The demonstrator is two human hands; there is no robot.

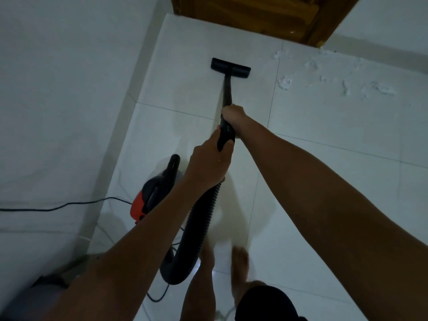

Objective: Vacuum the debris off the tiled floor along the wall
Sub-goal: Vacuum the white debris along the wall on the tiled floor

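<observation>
I hold a black vacuum wand with both hands. My right hand grips the wand higher up, and my left hand grips the handle where the ribbed black hose joins. The flat black floor nozzle rests on the white tiled floor in front of me, near the left wall. White fluffy debris is scattered to the right of the nozzle, with more debris along the far wall. The red and black vacuum body sits on the floor at my left.
A white wall runs along the left, with a black power cord trailing over it to the vacuum. A brown wooden door stands at the far end. My bare feet are on the tiles below the hose.
</observation>
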